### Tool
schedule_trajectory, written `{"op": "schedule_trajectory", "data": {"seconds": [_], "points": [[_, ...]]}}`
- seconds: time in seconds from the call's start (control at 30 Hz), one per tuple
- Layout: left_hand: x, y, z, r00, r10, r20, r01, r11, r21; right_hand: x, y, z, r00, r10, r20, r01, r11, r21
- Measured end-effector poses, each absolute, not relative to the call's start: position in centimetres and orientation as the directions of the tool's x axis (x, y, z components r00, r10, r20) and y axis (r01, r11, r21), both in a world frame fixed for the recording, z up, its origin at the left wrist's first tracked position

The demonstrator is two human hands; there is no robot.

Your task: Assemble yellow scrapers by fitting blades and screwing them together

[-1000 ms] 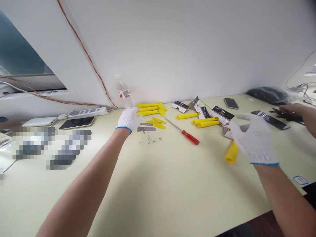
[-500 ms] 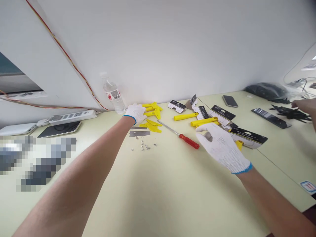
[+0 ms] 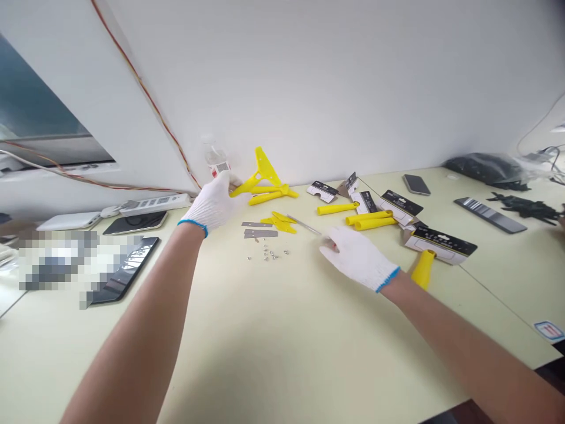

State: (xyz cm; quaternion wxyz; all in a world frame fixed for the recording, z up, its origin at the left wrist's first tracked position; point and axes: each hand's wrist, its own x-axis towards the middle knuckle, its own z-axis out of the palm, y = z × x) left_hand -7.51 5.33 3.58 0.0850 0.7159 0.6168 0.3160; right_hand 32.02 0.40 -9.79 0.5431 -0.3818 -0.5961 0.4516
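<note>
Both of my hands wear white knit gloves. My left hand [image 3: 213, 203] is shut on a yellow plastic scraper handle [image 3: 258, 172] and holds it lifted above the desk [image 3: 282, 353], its wide triangular head pointing up. My right hand [image 3: 355, 258] lies palm down over the red-handled screwdriver [image 3: 304, 225]; only the metal shaft shows, and the grip is hidden under the glove. Between my hands lie two flat metal blades [image 3: 260, 233], several small screws [image 3: 269, 253] and small yellow plates [image 3: 279, 221].
More yellow handles [image 3: 268, 196] lie by the wall, others [image 3: 371, 220] among black-and-white packaging cards [image 3: 441, 241]. A water bottle [image 3: 215, 162], power strip [image 3: 150, 204] and phones [image 3: 132, 222] sit at left. Another person's hand [image 3: 561, 221] shows at far right near black parts [image 3: 521, 206].
My left hand has picked a yellow scraper handle off the pile and raised it. My right hand slid left onto the screwdriver's red grip.
</note>
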Motion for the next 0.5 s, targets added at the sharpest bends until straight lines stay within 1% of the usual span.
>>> {"op": "schedule_trajectory", "data": {"seconds": [0.07, 0.1, 0.13, 0.17, 0.3, 0.43, 0.5], "points": [[-8.3, 2.7, 3.6, 0.016, 0.934, 0.358, 0.772, -0.239, 0.589, 28.2, 2.2, -10.6, -0.224, 0.926, 0.305, 0.064, 0.326, -0.943], [-8.7, 1.6, 3.6, 0.019, 0.942, 0.336, 0.763, -0.231, 0.603, 27.0, 3.1, -10.6, -0.257, 0.920, 0.297, 0.104, 0.332, -0.937], [-9.0, 0.5, 3.6, 0.000, 0.951, 0.310, 0.768, -0.199, 0.609, 26.2, 4.0, -10.4, -0.254, 0.920, 0.300, 0.117, 0.337, -0.934], [-9.2, -0.4, 3.6, -0.039, 0.955, 0.294, 0.773, -0.158, 0.614, 25.6, 5.0, -10.1, -0.239, 0.924, 0.300, 0.117, 0.334, -0.935], [-9.7, -2.5, 3.7, -0.055, 0.982, 0.178, 0.744, -0.079, 0.664, 23.3, 9.1, -9.8, -0.149, 0.943, 0.298, 0.105, 0.315, -0.943], [-10.0, -2.8, 3.7, -0.050, 0.989, 0.142, 0.727, -0.061, 0.684, 20.5, 12.3, -10.0, -0.105, 0.960, 0.261, 0.210, 0.277, -0.938], [-10.3, -2.7, 3.5, -0.045, 0.995, 0.088, 0.738, -0.026, 0.674, 19.3, 13.2, -9.9, -0.054, 0.973, 0.223, 0.280, 0.229, -0.932]]}}
